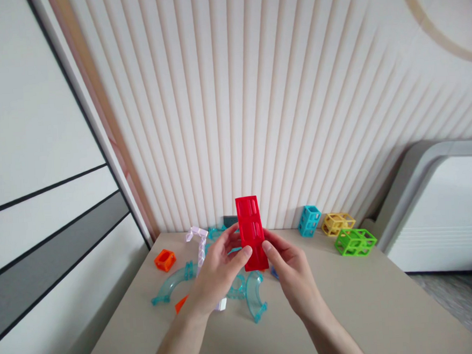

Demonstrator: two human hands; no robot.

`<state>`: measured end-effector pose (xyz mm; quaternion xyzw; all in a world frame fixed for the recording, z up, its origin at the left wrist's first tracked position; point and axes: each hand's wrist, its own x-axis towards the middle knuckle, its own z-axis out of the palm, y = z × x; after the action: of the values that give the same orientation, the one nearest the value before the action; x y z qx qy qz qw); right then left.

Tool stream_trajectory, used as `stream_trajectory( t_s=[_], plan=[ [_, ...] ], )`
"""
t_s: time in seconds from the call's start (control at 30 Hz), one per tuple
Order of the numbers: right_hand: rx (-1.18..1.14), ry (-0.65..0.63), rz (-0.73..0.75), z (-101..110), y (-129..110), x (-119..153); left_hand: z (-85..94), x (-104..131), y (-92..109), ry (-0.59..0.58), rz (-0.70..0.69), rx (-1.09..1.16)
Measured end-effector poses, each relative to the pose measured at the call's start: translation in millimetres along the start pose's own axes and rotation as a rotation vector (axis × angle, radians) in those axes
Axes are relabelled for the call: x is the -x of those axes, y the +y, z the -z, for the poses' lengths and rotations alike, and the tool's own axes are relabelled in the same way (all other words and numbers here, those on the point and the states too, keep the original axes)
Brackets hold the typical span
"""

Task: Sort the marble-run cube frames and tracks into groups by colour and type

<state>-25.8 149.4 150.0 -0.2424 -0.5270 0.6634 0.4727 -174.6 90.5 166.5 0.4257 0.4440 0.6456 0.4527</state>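
Observation:
A long red plastic block with recessed panels is held upright above the table, its top leaning slightly left. My left hand grips its lower left side, thumb on the front face. On the lower right side, my right hand pinches it the same way. Beneath and behind my hands lie translucent teal track pieces, among them a curved one and another curve to the left. A white and lilac patterned strip stands behind my left hand, which partly hides it.
An orange square block sits at the table's left. Toward the back right are a blue lattice block, a yellow one and a green one. A ribbed wall panel rises behind the table.

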Motion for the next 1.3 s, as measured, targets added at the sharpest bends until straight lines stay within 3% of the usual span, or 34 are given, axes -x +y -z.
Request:
stream_trajectory(
  t_s=[0.2, 0.57, 1.3],
  plan=[
    [0.05, 0.093, 0.072, 3.4, 2.1, -1.8, 0.3, -1.7, -8.8, -0.02, -0.014, 0.041],
    [0.017, -0.043, 0.002, 1.8, -1.6, 0.9, -2.1, -1.7, -4.4, -0.03, -0.021, 0.118],
    [0.013, -0.026, 0.025, -3.6, -5.0, 3.0, -3.0, 1.0, -2.0, -0.039, -0.038, 0.11]
  ],
)
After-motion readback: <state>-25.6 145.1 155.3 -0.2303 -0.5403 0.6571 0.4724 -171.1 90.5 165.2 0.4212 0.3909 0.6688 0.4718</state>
